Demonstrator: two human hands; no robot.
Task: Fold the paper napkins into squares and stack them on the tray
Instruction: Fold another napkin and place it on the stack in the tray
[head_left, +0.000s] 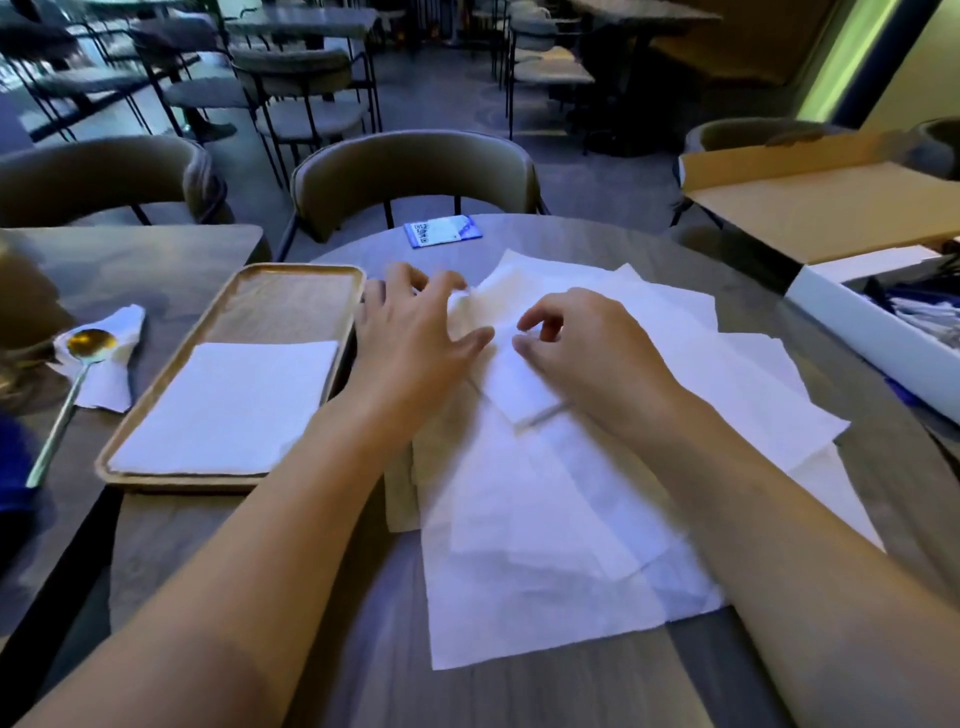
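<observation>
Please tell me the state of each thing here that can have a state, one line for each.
Wooden rectangular tray: holds one folded napkin, far half bare.
Folded white square napkin: lies flat on the tray.
Partly folded white napkin: on the pile, under both hands.
Loose white paper napkins: unfolded, overlapping on the round table.
Left hand: fingers spread, on the napkin.
Right hand: fingers curled, grip unclear.
Cardboard box: open.

We extend both bare forearms forward from the lower corners of the view, converging toward the middle. Our left hand (410, 332) lies palm down, fingers spread and gently arched, thumb angled out to the right. Our right hand (582, 348) sits just beside it, back upward, fingers curled inward with thumb and forefinger drawn close together; whether they meet, we cannot tell. The hands do not touch.
</observation>
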